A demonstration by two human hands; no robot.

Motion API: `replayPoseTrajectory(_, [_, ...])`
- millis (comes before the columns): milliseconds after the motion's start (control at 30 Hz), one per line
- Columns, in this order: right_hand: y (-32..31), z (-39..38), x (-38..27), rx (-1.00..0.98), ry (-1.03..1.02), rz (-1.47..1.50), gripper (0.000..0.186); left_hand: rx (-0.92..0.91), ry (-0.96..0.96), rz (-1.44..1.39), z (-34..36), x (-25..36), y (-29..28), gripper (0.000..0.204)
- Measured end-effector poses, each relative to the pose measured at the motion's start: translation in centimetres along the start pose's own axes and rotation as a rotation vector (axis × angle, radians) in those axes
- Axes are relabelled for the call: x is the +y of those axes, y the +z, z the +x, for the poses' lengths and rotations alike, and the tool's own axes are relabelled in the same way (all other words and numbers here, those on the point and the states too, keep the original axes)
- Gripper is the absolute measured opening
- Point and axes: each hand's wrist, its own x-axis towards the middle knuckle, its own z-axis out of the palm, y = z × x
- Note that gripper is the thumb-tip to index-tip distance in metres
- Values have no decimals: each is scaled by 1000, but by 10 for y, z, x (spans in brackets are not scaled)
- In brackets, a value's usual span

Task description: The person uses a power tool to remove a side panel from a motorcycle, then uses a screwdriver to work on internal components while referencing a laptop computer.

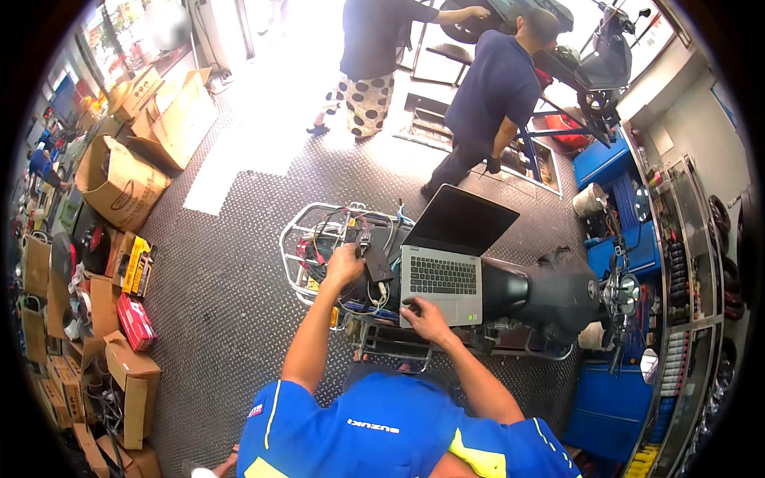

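Observation:
A silver laptop [441, 271] with a dark screen sits open on the seat of a motorcycle [542, 295]. My right hand [428, 320] is at its front left corner, fingers bent over the edge beside the touchpad. To the left, my left hand [344, 267] is closed among loose wires over the motorcycle's rear; whatever its fingers hold is hidden. Between hand and laptop lies a black box-shaped device [376, 264], with a pale cable plug [382, 291] at its near end. A silver rear rack [292, 271] curves around the wiring.
Cardboard boxes [123, 183] and packages crowd the left side of the patterned metal floor [239, 263]. Two people [490, 95] stand at the far side near a raised scooter [602, 60]. Blue cabinets [610, 406] and stocked shelves [677, 319] line the right.

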Motion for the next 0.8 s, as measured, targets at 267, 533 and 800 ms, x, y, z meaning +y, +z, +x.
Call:
replayPoseTrajectory(267, [41,57,-55,36,290,-175,41,243,-72,-639,-28,-35,-60,15])
replayPoseTrajectory(533, [83,57,-34,186,112,-229,43,185,-182,-139,-30,-6,0,67])
replayPoseTrajectory(800, [71,47,-61,-57,-120,-378,66,67,-273,128,-19,50,17,82])
